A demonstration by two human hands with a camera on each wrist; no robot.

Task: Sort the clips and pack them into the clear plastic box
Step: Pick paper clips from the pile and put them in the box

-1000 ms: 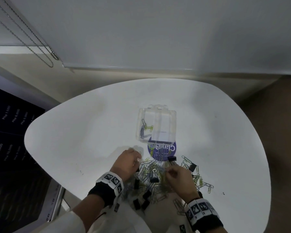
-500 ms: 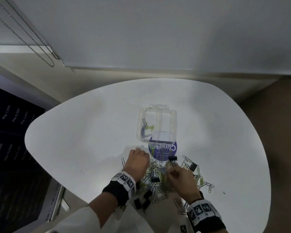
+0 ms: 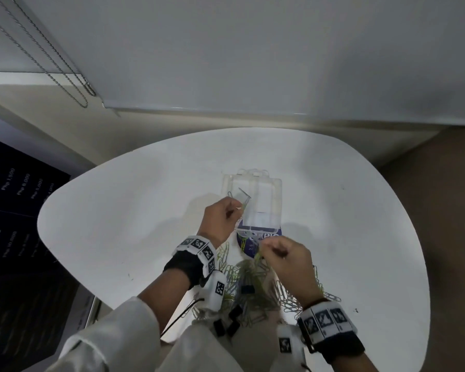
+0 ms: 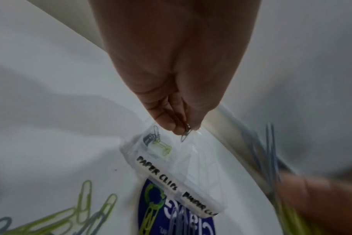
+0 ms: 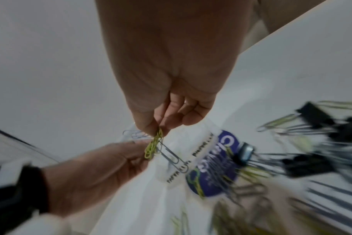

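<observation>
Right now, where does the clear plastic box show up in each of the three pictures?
Head view: clear plastic box at table centre, just beyond the left hand.
Left wrist view: box mid-frame, below the fingertips.
Right wrist view: box at centre, partly hidden by fingers.
Shared landmark: the blue round label at its near edge.

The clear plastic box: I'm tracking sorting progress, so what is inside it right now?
The clear plastic box holds a few paper clips, grey-blue and yellow-green, in one compartment. The left hand covers part of it, so an exact count is hidden.
</observation>
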